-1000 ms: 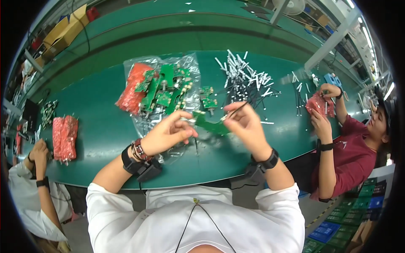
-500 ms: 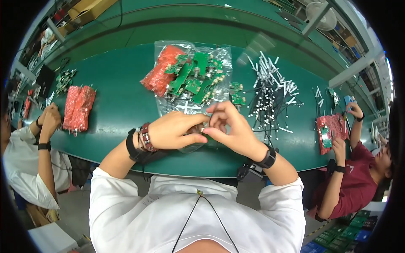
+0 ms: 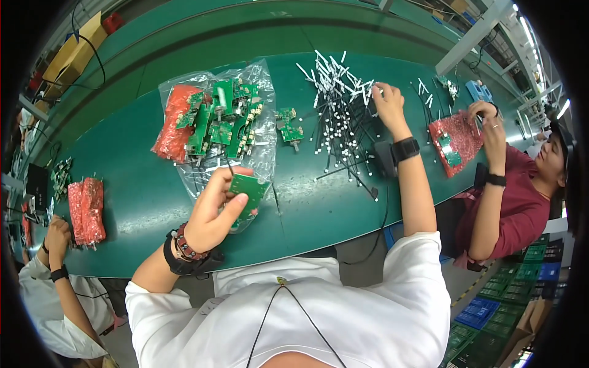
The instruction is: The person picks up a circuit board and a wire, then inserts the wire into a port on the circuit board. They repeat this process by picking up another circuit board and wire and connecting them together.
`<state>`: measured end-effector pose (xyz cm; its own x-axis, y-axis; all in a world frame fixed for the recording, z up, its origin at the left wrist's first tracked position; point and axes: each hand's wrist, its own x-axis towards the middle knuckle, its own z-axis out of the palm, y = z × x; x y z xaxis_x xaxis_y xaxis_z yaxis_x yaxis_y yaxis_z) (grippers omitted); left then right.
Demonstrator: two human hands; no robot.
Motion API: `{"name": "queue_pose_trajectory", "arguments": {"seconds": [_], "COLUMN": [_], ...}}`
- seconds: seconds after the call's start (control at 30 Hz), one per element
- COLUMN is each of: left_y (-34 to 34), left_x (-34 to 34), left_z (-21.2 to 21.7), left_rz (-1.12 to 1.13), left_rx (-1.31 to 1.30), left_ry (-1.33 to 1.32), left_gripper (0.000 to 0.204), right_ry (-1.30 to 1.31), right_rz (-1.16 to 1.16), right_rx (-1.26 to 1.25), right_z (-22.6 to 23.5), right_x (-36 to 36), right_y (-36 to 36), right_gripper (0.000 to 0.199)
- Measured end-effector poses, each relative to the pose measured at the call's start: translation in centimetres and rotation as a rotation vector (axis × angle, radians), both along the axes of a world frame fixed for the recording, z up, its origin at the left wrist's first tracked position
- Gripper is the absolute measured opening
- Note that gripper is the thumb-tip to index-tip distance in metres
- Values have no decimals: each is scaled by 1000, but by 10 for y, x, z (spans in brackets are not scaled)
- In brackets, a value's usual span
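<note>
My left hand grips a green circuit board between thumb and fingers, over the front part of the clear plastic bag. A dark wire runs up from the board's upper left. Farther right, my right hand reaches to the edge of a pile of thin black cables with white ends and tags. Its fingers are curled together at the white tags; what lies between them is too small to make out. More green circuit boards lie heaped on the clear plastic bag, beside a red bubble-wrap bundle.
Loose small boards lie between bag and cables. A co-worker's hands at right are over red bubble wrap with a board on it. At left, another person's hand is near red wrapped bundles. The green table curves along my front.
My hands were together in front of the bag; now they are apart. My left holds the board up at the left, and my right has moved out to the cable pile. The view has turned right.
</note>
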<state>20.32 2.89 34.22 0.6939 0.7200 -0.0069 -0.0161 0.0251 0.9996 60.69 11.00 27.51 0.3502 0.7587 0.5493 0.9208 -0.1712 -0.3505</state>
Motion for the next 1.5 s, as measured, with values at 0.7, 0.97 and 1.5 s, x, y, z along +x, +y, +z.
{"name": "queue_pose_trajectory", "arguments": {"seconds": [0.7, 0.97, 1.5], "left_y": [49, 40, 113], "left_x": [25, 53, -17], "left_z": [2, 3, -14], "left_rz": [166, 243, 579], "left_rx": [646, 748, 1205], "left_ry": [362, 347, 914], "left_gripper": [57, 58, 39], "right_ry": [751, 950, 1265], "right_rz": [862, 867, 414], "right_rx": [-290, -148, -131], "right_z": [65, 59, 26], "right_x": [-166, -197, -35], "right_y": [-28, -52, 7], "right_gripper": [30, 28, 25]}}
